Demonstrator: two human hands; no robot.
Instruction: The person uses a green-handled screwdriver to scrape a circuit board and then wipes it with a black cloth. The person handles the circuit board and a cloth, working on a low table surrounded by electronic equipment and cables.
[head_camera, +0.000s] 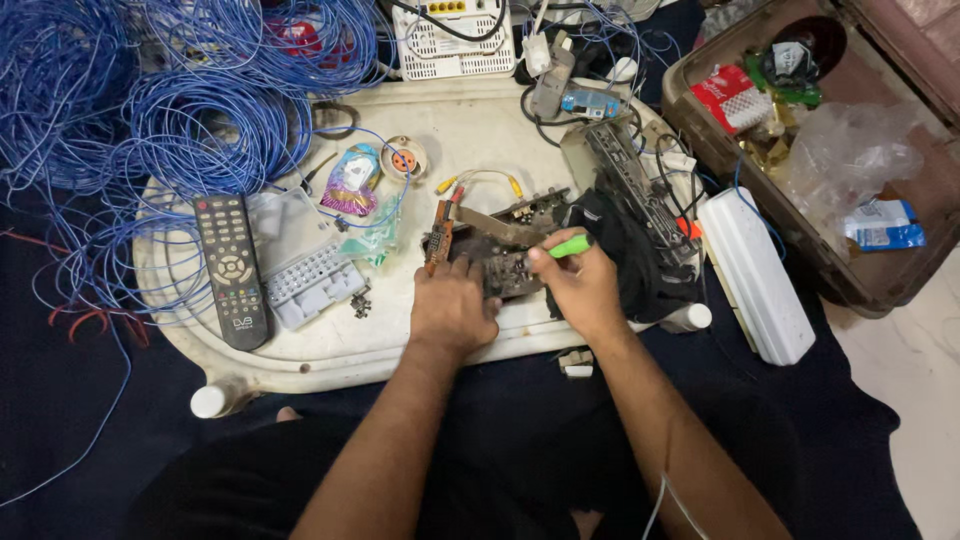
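I am pressing my left hand (452, 305) flat on the near edge of a dark, grimy circuit board (500, 262), my fingers lying close together on it and gripping nothing. The board is sitting near the middle of the white plastic table (400, 345), just ahead of my wrists. My right hand (578, 285) is pinching a green-handled tool (570, 245), thumb and fingers clamped around the handle, and its tip is pointing down at the board; the tip itself is too small for me to make out. A narrow brown tester with red at its top (440, 235) is lying just left of the board, touching its corner. Farther left, a black remote control (230, 270) is resting beside a grey keypad panel (312, 283). Coils of blue wire (200, 130) are spilling over the far left of the table. A long white plastic casing (755, 272) is lying to my right, and an open brown case (840, 150) is standing beyond it.
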